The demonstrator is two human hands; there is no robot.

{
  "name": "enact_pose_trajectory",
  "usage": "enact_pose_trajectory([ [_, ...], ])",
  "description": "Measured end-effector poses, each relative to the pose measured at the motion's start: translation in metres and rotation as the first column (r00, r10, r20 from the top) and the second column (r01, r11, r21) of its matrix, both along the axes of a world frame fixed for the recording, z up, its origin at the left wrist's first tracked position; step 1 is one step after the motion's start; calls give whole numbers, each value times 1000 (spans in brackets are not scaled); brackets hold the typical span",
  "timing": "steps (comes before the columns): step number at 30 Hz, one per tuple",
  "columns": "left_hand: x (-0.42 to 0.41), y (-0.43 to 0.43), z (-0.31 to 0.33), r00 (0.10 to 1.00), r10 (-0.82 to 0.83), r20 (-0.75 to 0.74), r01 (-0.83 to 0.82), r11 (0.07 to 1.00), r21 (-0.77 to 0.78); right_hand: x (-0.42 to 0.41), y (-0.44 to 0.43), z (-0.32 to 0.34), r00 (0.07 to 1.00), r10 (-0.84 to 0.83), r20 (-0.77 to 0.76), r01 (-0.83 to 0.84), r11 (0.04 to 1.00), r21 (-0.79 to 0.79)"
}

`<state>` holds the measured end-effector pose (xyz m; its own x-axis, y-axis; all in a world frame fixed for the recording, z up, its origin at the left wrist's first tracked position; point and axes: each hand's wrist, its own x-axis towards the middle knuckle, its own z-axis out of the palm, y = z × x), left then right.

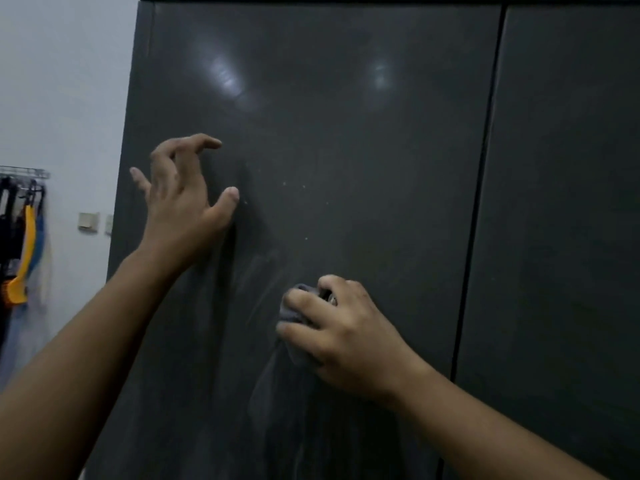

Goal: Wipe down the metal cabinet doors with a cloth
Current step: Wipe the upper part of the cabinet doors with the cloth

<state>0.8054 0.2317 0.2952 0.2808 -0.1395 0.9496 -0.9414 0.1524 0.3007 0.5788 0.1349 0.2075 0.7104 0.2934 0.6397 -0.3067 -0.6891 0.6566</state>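
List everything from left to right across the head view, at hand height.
yellow brush → wall switch → left hand → right hand gripping the cloth → right cabinet door

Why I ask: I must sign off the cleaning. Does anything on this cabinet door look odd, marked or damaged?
Small pale specks dot the left door above the cloth gripped by the right hand, and hazy smears run beside and below it. No dents or damage show.
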Motion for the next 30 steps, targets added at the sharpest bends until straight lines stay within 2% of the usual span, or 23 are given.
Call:
enact_pose_trajectory([
  [2, 13, 3, -3, 999, -4, -52, 4, 1000, -4, -6, -2, 5, 999, 49, -14, -49, 999, 17],
  [3, 21, 5, -4, 998, 2, -68, -2, 1000, 1, -10, -3, 15, 998, 61, 30, -61, 998, 9],
  [5, 36, 6, -5, 996, 18, -84, -16, 999, 32, -15, -6, 46, 972, 69, 223, -67, 998, -17],
  [8, 52, 6, -2, 995, 9, -101, 0, 996, 91, -12, -7, 96, 847, 31, 531, -37, 999, 1],
  [12, 69, 8, 5, 999, -1, -45, 5, 995, 96, 30, 2, 109, 800, -14, 600, -8, 999, 33],
  [15, 83, 8, 10, 1000, -13, 6, 12, 997, 73, 74, 13, 88, 858, -27, 512, -15, 997, 79],
  [19, 93, 4, 8, 995, -33, 96, 30, 999, 30, 102, 25, 44, 983, -27, 181, 9, 995, 95],
  [21, 98, 1, 1, 986, -32, 162, 27, 999, 35, 100, 29, 26, 999, -46, 14, 44, 993, 114],
  [23, 104, -3, -6, 977, -20, 213, 13, 999, 34, 87, 28, 23, 996, -48, -72, 55, 995, 87],
  [24, 106, -5, -9, 975, -21, 223, 14, 999, 32, 77, 28, 29, 998, -46, -49, 49, 997, 54],
  [26, 107, -7, -11, 976, -35, 215, 30, 999, 25, 60, 24, 56, 986, -38, 165, 39, 999, -1],
  [28, 106, -9, -11, 978, -37, 207, 35, 999, 13, 50, 22, 96, 887, -40, 461, 40, 999, 10],
  [30, 105, -9, -11, 977, -37, 209, 37, 999, 4, 55, 23, 132, 793, -68, 605, 56, 998, 39],
])
